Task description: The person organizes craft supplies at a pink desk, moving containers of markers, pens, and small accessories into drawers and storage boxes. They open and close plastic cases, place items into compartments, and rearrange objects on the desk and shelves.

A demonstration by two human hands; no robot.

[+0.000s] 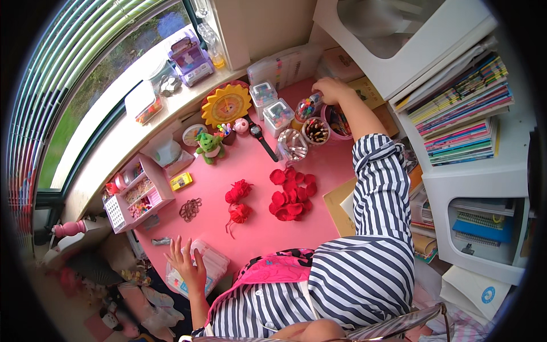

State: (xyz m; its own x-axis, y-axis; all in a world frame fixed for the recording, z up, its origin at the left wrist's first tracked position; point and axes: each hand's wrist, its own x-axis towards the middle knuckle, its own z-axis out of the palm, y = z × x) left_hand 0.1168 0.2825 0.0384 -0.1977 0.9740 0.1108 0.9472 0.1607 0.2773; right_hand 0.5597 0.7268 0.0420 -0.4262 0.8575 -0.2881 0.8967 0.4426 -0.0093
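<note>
My right hand (pixel 331 90) reaches to the far side of the pink desk (pixel 256 228), with its fingers closed on the top of a clear jar (pixel 306 108) full of coloured bits. My left hand (pixel 188 263) rests flat with spread fingers on a clear plastic box (pixel 212 267) at the near left edge of the desk. Red fabric petals (pixel 292 194) lie in a heap mid-desk. Two red pompom-like flowers (pixel 238 200) lie just left of the heap.
Cups of pens and pencils (pixel 317 131), small clear bead boxes (pixel 278 115), a black wristwatch (pixel 259 137), a sun-shaped clock (pixel 227 104), a green plush toy (pixel 208 146) and a pink drawer organiser (pixel 137 194) crowd the desk. White shelves with books (pixel 461 108) stand at right.
</note>
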